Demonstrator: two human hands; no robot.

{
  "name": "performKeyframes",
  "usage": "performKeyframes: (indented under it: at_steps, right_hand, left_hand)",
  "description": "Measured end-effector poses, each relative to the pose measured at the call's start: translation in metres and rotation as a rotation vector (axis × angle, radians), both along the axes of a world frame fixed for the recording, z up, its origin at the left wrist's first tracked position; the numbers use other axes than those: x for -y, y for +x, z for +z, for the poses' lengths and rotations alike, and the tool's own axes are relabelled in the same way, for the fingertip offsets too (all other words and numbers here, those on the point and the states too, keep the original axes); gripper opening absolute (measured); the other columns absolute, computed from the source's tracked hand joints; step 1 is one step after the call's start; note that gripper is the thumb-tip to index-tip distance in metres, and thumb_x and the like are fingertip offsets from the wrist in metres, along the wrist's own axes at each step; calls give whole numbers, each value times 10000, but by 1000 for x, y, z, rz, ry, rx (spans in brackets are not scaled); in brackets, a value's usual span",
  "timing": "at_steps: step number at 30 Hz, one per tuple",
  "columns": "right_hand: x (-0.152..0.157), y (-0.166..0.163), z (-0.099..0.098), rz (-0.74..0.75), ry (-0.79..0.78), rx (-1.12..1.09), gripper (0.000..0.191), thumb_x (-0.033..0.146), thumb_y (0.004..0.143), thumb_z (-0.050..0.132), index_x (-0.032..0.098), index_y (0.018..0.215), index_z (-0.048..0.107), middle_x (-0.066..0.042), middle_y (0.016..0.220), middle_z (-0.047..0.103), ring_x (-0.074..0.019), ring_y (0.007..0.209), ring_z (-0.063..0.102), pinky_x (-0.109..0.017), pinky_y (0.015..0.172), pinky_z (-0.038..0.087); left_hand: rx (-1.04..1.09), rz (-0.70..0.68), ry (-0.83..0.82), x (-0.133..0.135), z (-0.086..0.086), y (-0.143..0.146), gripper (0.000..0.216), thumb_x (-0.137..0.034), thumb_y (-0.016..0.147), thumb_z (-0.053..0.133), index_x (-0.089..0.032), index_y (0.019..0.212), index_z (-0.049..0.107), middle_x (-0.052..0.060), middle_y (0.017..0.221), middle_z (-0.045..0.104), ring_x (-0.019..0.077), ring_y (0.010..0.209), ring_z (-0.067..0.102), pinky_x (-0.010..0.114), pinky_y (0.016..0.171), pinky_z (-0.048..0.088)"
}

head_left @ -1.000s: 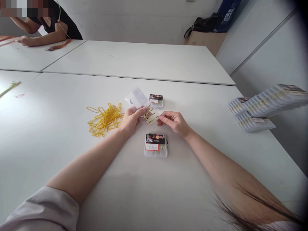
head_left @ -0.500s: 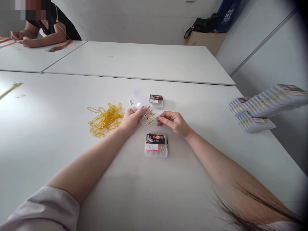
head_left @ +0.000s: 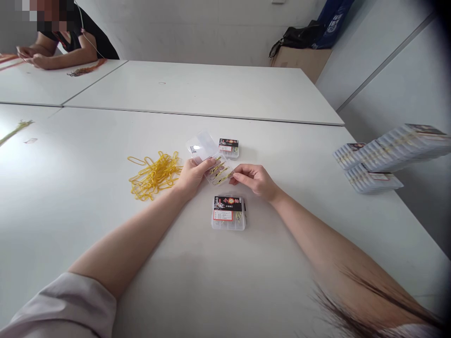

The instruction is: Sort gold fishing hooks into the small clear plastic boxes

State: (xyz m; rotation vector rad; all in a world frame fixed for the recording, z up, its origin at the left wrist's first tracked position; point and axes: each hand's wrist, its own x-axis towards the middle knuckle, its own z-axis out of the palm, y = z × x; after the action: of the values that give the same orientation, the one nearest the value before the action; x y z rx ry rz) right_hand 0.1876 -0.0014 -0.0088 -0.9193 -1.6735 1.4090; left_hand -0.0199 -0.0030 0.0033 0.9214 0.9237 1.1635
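Note:
My left hand [head_left: 193, 177] grips a clear plastic box [head_left: 202, 145] whose lid is swung up, the thumb lying over its inner edge. Several fish hooks with yellow cord [head_left: 219, 172] lie in its compartments. My right hand [head_left: 256, 180] is at the box's right edge, thumb and fingertips pinched together; what they hold, if anything, is hidden. Nearer to me lies a closed hook box [head_left: 228, 213] with a black and red label, apparently on top of another. A similar closed box [head_left: 229, 148] sits just beyond the open one.
Left of my hands is a heap of yellow cord loops [head_left: 155, 176]. Stacked clear boxes [head_left: 394, 150] stand at the table's right edge. A yellow bundle [head_left: 16, 130] lies far left. Across the table a person [head_left: 66, 51] sits beside orange strands [head_left: 88, 68].
The open box has tilted slightly and its lid has shifted a little. Both hands keep nearly the same place.

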Motion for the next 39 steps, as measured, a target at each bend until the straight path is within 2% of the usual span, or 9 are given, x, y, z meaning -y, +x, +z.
performKeyframes:
  at_steps: [6, 10, 17, 28, 39]
  right_hand:
    - [-1, -2, 1, -77, -24, -9, 275, 440, 813, 726, 166, 812, 712, -40, 766, 713, -165, 737, 674, -323, 752, 570]
    - [-2, -2, -1, -108, -18, -7, 262, 433, 821, 716, 171, 809, 710, -36, 750, 715, -162, 731, 672, -317, 753, 563]
    - [-2, -1, -2, -95, -11, 9, 213, 381, 840, 683, 171, 817, 710, -36, 765, 720, -158, 742, 678, -310, 755, 562]
    - [0, -2, 3, -76, 8, 56, 206, 371, 827, 676, 171, 783, 691, -39, 751, 721, -171, 747, 693, -315, 761, 559]
    - [0, -1, 0, -59, 14, 50, 207, 378, 835, 686, 175, 791, 689, -42, 769, 722, -179, 764, 699, -317, 765, 558]
  left_hand:
    - [-14, 8, -6, -2, 1, 1, 315, -385, 732, 816, -114, 859, 719, 76, 840, 755, 191, 775, 703, 315, 776, 566]
    - [12, -15, 10, -2, 1, 0, 324, -378, 751, 800, -124, 936, 721, 82, 908, 768, 219, 855, 725, 333, 817, 570]
    - [31, -52, 35, 1, 2, 1, 362, -302, 701, 845, -147, 996, 705, 76, 998, 773, 220, 894, 731, 341, 828, 575]
    - [-81, -41, 50, 1, -1, 0, 395, -386, 675, 867, -127, 934, 719, 73, 879, 765, 193, 762, 709, 324, 757, 559]
    - [-100, -46, 74, 1, -2, 0, 395, -406, 679, 869, -123, 927, 751, 90, 913, 771, 198, 769, 709, 318, 745, 558]
